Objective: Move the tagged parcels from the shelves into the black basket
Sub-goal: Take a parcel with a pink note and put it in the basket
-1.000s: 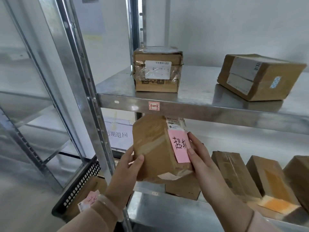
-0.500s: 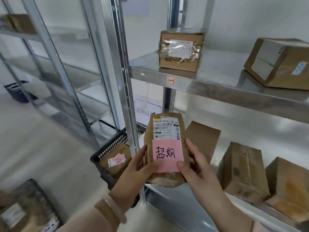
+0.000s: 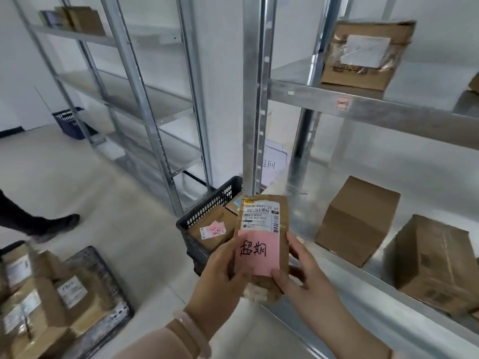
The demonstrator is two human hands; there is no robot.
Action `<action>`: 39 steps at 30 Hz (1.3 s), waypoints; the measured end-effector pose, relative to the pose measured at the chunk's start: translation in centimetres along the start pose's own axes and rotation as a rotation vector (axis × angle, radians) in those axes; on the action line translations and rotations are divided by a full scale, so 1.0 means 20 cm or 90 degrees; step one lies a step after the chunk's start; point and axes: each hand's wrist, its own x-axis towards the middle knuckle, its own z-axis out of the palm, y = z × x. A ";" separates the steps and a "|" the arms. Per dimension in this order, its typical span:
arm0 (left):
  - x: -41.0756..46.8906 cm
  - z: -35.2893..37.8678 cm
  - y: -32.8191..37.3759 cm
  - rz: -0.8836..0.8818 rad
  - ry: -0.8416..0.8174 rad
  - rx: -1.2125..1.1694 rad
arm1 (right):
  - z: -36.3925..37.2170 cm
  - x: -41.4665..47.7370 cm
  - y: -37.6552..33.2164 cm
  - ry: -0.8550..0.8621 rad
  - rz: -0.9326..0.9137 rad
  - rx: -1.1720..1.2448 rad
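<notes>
A brown paper parcel [image 3: 281, 213] with a white label and a pink handwritten tag is held upright between both hands, in front of the lower shelf's left end. My left hand [image 3: 220, 275] grips its left edge and my right hand [image 3: 298, 273] grips its right edge and lower corner. Just behind and left of the parcel, on the floor by the shelf post, stands the black basket [image 3: 207, 206], holding a brown box with a pink tag [image 3: 212, 229].
The steel shelf [image 3: 375, 112] on the right carries several untagged brown boxes on two levels. A second dark crate [image 3: 103, 320] full of parcels sits on the floor at lower left. A person's leg and shoe [image 3: 39, 221] stand at the left. A blue basket [image 3: 70, 123] is far back.
The view has swung left and down. The parcel came off the shelf, turned tag-forward, and now sits lower, closer to the black basket. Both hands keep their hold.
</notes>
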 end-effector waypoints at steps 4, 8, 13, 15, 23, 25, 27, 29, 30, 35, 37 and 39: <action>0.10 -0.27 -0.16 0.000 -0.006 0.058 | 0.28 0.11 0.03 -0.010 0.030 -0.013; 0.22 -0.59 -0.31 0.018 0.008 0.081 | 0.61 0.25 0.05 0.001 0.040 -0.046; 0.37 -0.89 -0.47 -0.001 -0.015 0.095 | 0.92 0.41 0.05 0.003 0.062 -0.073; 0.43 -0.96 -0.52 -0.009 -0.028 0.082 | 1.00 0.46 0.07 0.005 0.078 -0.078; 0.72 -1.03 -0.71 -0.097 -0.076 -0.023 | 1.06 0.70 0.13 0.005 0.120 -0.042; 0.82 -1.01 -0.76 -0.114 -0.082 -0.048 | 1.04 0.78 0.17 0.006 0.135 -0.061; 0.91 -0.98 -0.80 -0.133 -0.093 -0.068 | 1.02 0.87 0.21 0.006 0.153 -0.080; 1.00 -0.95 -0.84 -0.154 -0.103 -0.079 | 1.00 0.96 0.26 0.019 0.179 -0.093; 1.04 -0.93 -0.86 -0.163 -0.106 -0.079 | 0.99 1.00 0.28 0.027 0.193 -0.101; 1.25 -0.84 -0.93 -0.186 -0.136 -0.086 | 0.91 1.16 0.34 0.010 0.226 -0.213; 1.34 -0.81 -0.98 -0.198 -0.155 -0.096 | 0.88 1.22 0.39 0.012 0.238 -0.259; 1.43 -0.78 -1.05 -0.199 -0.169 -0.086 | 0.86 1.26 0.44 0.026 0.257 -0.291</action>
